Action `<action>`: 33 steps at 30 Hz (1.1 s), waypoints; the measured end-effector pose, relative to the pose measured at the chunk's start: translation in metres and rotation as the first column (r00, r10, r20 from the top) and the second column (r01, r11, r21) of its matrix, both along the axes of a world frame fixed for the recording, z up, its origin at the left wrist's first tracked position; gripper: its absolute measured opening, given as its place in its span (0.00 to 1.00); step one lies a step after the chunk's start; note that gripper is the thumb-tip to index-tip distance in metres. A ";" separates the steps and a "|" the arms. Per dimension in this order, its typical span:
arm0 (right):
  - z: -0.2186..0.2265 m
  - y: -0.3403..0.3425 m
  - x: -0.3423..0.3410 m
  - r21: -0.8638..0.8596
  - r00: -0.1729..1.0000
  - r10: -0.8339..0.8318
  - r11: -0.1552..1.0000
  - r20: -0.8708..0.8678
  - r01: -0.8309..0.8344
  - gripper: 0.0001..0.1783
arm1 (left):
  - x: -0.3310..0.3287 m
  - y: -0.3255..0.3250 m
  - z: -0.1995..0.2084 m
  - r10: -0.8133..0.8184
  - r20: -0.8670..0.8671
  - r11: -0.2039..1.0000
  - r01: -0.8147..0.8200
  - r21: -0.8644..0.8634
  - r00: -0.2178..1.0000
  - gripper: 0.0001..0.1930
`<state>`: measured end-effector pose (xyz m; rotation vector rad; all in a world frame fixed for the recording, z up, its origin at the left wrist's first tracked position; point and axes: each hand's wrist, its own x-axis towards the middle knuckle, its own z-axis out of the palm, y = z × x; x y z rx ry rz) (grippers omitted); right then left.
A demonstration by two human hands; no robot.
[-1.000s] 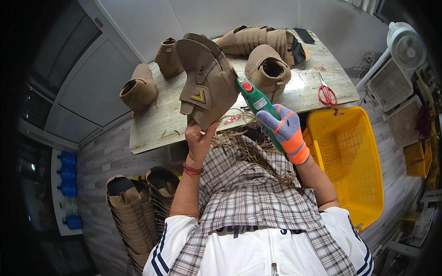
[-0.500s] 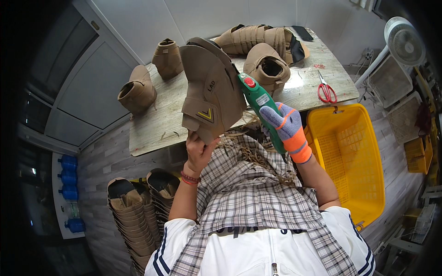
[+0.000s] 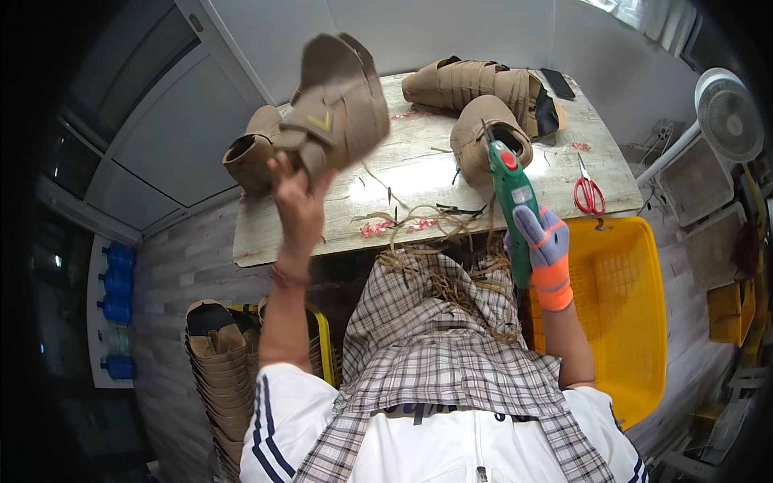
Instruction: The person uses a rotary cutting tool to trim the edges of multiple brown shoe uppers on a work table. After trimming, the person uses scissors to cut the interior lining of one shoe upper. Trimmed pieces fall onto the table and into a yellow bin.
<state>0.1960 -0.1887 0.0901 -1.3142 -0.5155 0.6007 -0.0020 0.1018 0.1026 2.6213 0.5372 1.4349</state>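
My bare left hand [image 3: 298, 197] grips a tan shoe upper [image 3: 350, 109] by its lower end, lifted above the left part of the table and slightly blurred. In my right hand [image 3: 549, 245], gloved in grey and orange, is a green handheld power tool [image 3: 515, 189] with a red button. The tool's thin dark tip points away from me, in front of another tan upper [image 3: 475, 145] on the table. A further upper [image 3: 254, 153] stands at the table's left edge, partly behind the raised one. Tan trimmings [image 3: 451, 290] lie across my checked apron.
On the table [image 3: 378, 185] lie scraps, a row of nested uppers [image 3: 475, 84], a dark flat phone-like object [image 3: 557, 83] and red-handled scissors [image 3: 588, 193]. A yellow basket [image 3: 648, 322] stands at right, a white fan [image 3: 729, 117] beyond. Stacked uppers [image 3: 219, 378] stand lower left.
My left hand has carried the shoe upper away from the tool, up and to the left. My right hand still holds the tool. Trimmings on the table's front edge are now uncovered.
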 end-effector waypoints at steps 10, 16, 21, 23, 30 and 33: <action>-0.018 -0.008 0.002 -0.094 1.000 -0.008 0.996 0.027 0.011 0.15 | 0.098 0.192 0.087 0.269 -0.426 0.930 -0.349 -0.118 0.864 0.17; -0.021 -0.006 0.004 -0.135 0.990 -0.019 0.990 0.137 0.038 0.16 | 0.074 0.113 0.097 -0.197 0.496 0.617 0.500 -0.608 0.846 0.12; -0.024 -0.005 0.002 -0.142 0.853 -0.048 0.980 0.520 0.142 0.25 | 0.035 0.056 0.082 0.004 0.843 -0.152 0.833 -0.531 0.538 0.11; -0.029 -0.008 0.001 -0.095 0.732 -0.079 0.977 0.676 0.193 0.27 | 0.022 0.059 0.054 0.104 0.820 -0.338 0.795 -0.504 0.563 0.13; -0.043 -0.032 0.003 -0.048 0.381 -0.083 0.945 0.921 0.322 0.27 | 0.019 0.047 -0.018 0.276 0.787 -0.771 0.616 -0.161 0.552 0.16; -0.045 -0.040 0.004 -0.034 0.328 -0.078 0.946 0.941 0.321 0.26 | 0.020 0.049 -0.038 0.343 0.762 -0.784 0.614 -0.090 0.550 0.16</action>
